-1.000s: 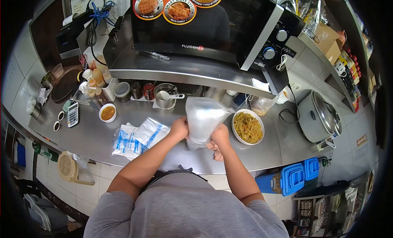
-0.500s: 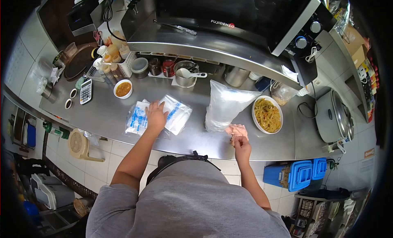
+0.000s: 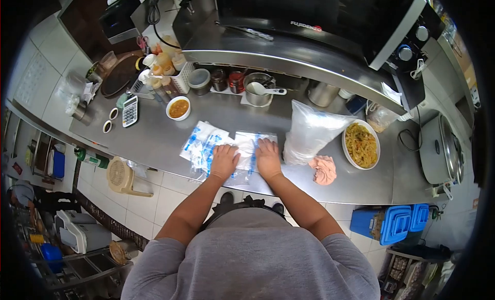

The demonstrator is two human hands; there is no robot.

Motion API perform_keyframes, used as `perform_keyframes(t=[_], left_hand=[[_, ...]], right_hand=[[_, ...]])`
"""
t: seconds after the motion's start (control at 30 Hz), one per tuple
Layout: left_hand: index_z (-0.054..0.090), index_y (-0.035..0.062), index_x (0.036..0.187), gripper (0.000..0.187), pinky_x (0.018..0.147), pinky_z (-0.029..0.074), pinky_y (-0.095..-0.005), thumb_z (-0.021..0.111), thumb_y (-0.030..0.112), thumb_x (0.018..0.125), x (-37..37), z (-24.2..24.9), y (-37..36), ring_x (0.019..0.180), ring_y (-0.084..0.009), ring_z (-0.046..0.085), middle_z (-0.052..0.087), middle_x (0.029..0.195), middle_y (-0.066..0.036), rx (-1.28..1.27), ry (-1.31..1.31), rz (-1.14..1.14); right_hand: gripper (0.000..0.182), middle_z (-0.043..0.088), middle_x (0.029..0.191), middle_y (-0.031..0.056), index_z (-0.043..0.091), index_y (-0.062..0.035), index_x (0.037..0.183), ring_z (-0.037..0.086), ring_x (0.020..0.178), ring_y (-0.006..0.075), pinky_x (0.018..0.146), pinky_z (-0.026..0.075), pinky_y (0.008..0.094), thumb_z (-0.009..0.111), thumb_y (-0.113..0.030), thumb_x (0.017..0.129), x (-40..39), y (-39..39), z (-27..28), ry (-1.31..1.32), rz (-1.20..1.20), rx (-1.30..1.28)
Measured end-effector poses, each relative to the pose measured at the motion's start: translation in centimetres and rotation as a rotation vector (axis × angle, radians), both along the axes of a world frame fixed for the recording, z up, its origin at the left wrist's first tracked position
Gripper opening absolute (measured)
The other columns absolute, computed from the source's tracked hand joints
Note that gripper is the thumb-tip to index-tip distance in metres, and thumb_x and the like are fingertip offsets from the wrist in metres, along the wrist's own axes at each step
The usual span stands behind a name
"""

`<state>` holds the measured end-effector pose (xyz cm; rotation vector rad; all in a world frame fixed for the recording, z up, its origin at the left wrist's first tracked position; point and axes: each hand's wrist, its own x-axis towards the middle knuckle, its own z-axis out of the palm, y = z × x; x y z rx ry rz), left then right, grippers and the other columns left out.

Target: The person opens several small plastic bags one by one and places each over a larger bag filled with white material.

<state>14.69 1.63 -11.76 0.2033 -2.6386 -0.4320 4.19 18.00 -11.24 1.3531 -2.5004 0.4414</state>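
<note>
Pressing flat on a stack of clear plastic bags (image 3: 227,145) with blue print: both hands, side by side, palms down, fingers spread.

- Left hand (image 3: 224,160): open, laid on the left half of the stack. Half a second ago it lay there alone.
- Right hand (image 3: 267,156): open, laid on the right part of the stack, just beside the left. Half a second ago it was clamped on a pink cloth (image 3: 324,169) at the counter edge; that cloth now lies loose, apart from both hands.
- Stack of bags: on the steel counter (image 3: 154,140), near its front edge, directly before the person; the top bag is spread out wider under the palms than before.
- Large frosted bag (image 3: 309,132): standing upright just right of the stack, untouched; a second ago both hands held it up.
- Bowl of noodles (image 3: 361,144): right of the frosted bag, place unchanged.
- Small bowl of orange sauce (image 3: 178,108): behind and left of the stack.
- Calculator (image 3: 129,111): further left on the counter.
- Metal pot with a spoon (image 3: 257,91): at the back, under the shelf.
- Microwave (image 3: 330,16): on the shelf above.
- Rice cooker (image 3: 441,150): far right.
</note>
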Motion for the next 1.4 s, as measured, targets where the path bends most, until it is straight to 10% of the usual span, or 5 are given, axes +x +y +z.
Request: perform_keyframes(t=[0.3,0.77,1.0,1.17,1.4], left_hand=[[0.064,0.0037,0.091,0.029,0.088,0.043,-0.0383,0.079,0.02,0.071,-0.8,5.6,-1.2,0.099,-0.029,0.058,0.065,0.092,-0.009,0.651,-0.187,-0.169],[0.064,0.0045,0.093,0.015,0.084,0.046,-0.0281,0.071,0.002,0.08,0.7,23.1,7.5,0.085,-0.0139,0.06,0.064,0.086,-0.004,1.125,0.259,-0.412],[0.053,0.0071,0.072,0.019,0.072,0.043,-0.0233,0.069,-0.002,0.079,-1.0,24.8,11.1,0.08,-0.0122,0.054,0.058,0.084,-0.004,1.404,0.206,-0.689],[0.048,0.0081,0.095,0.024,0.069,0.048,-0.0215,0.067,-0.001,0.083,-2.3,24.0,11.7,0.081,-0.0085,0.057,0.063,0.09,-0.005,1.485,-0.233,-0.749],[0.052,0.0066,0.099,0.03,0.072,0.046,-0.0225,0.07,-0.004,0.079,-3.3,24.8,13.5,0.082,-0.0108,0.059,0.063,0.088,-0.007,1.451,0.092,-0.732]], right_hand=[[0.02,0.057,0.081,0.01,0.058,-0.003,0.089,0.058,0.074,0.0264,0.064,0.047,0.0353,0.069,0.0,0.073,3.8,2.1,10.2,-0.635,0.065,-0.446],[0.011,0.063,0.08,0.0077,0.062,-0.0025,0.086,0.06,0.081,0.0206,0.071,0.046,0.0301,0.07,-0.01,0.082,5.0,9.7,23.3,-0.705,0.09,-0.805],[0.012,0.065,0.085,0.0066,0.063,-0.0019,0.087,0.06,0.082,0.0167,0.075,0.047,0.0283,0.061,-0.013,0.091,4.2,13.2,24.1,-0.511,0.098,-0.765],[0.017,0.063,0.103,0.0069,0.059,-0.0022,0.099,0.058,0.099,0.019,0.088,0.043,0.0345,0.063,-0.016,0.089,3.8,16.2,25.4,-0.963,0.24,-1.065],[0.02,0.066,0.091,0.0066,0.065,-0.0057,0.093,0.062,0.089,0.0206,0.085,0.044,0.0336,0.074,-0.018,0.081,3.5,16.2,25.4,-0.568,0.103,-0.651]])
